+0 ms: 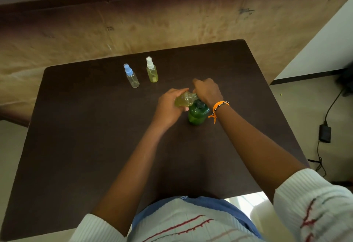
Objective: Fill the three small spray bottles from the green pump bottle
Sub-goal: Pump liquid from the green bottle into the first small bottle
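The green pump bottle (197, 113) stands upright near the middle of the dark table (86, 127). My left hand (170, 106) grips a small uncapped spray bottle (184, 99) with yellowish liquid, tilted with its threaded neck toward the pump. My right hand (207, 90) is curled over the pump top, which it hides. Farther back stand a blue-capped spray bottle (131, 76), nearly clear, and a white-capped spray bottle (152, 70) holding yellowish liquid.
A brown wall panel rises behind the table. On the floor at the right lie a black power adapter (324, 133) and its cable.
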